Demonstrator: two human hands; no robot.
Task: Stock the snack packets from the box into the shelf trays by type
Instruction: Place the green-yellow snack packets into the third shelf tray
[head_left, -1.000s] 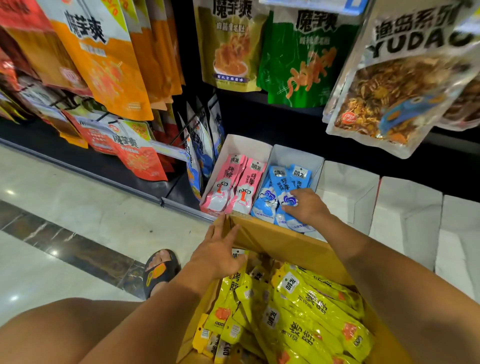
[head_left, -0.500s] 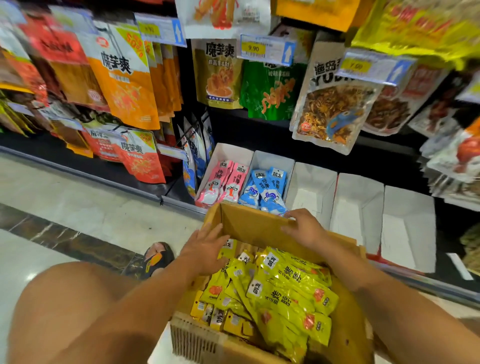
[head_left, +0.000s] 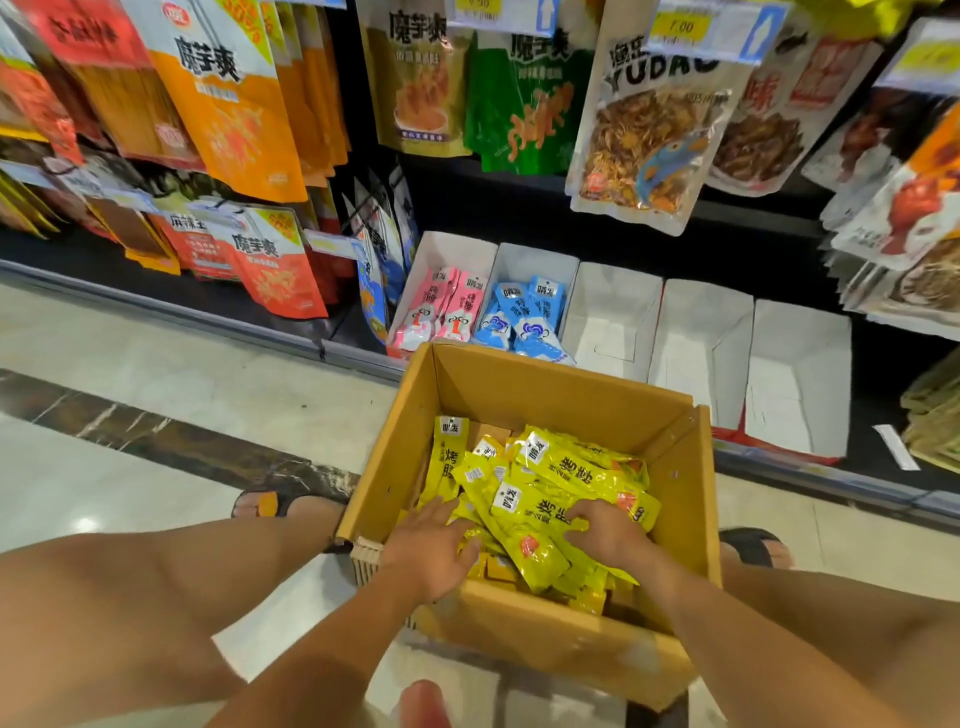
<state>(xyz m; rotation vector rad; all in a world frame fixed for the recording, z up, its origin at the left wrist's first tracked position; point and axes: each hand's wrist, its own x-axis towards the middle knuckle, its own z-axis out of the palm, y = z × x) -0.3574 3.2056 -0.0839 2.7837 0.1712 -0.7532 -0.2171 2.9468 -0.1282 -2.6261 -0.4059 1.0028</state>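
An open cardboard box (head_left: 524, 387) stands on the floor between my legs, holding several yellow snack packets (head_left: 563, 470). My left hand (head_left: 431, 545) rests flat on the packets at the box's near left, fingers spread. My right hand (head_left: 605, 530) lies on the yellow pile at the near right, fingers curled into it. On the bottom shelf beyond the box, a white tray (head_left: 454, 249) holds pink packets (head_left: 444, 306), and the tray next to it (head_left: 540, 260) holds blue packets (head_left: 524, 317). Three more white trays (head_left: 701, 332) to the right hold nothing.
Large hanging snack bags (head_left: 649, 130) crowd the shelf above the trays, with more orange bags (head_left: 234, 104) at the left. My sandalled feet (head_left: 280, 501) flank the box on the pale tiled floor. A shelf rail (head_left: 831, 475) runs behind the box.
My right hand has left the blue packets in their tray and come back into the box. My left hand has moved from the box's far rim onto the yellow packets. The view has pulled back.
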